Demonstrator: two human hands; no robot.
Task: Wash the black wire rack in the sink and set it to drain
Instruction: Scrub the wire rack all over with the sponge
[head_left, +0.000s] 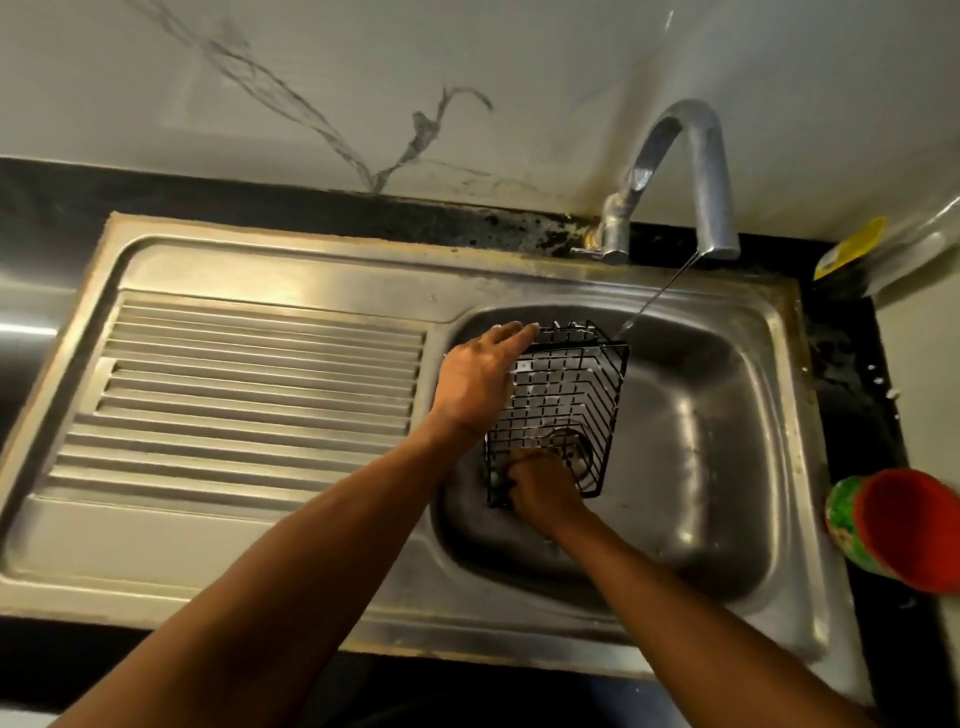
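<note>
The black wire rack (563, 395) stands tilted in the steel sink basin (717, 441), over the drain. My left hand (478, 379) grips the rack's upper left edge, fingers laid along the top wire. At the rack's lower end my right hand (540, 488) is closed against the wires; whether it holds a scrubber is hidden. A thin stream of water runs from the tap (696, 171) and lands at the rack's top right corner.
A ribbed steel draining board (249, 395) lies left of the basin. On the dark counter at the right stands a green container with a red cap (898, 530). A yellow-labelled item (852, 247) sits at the back right, beside the wall.
</note>
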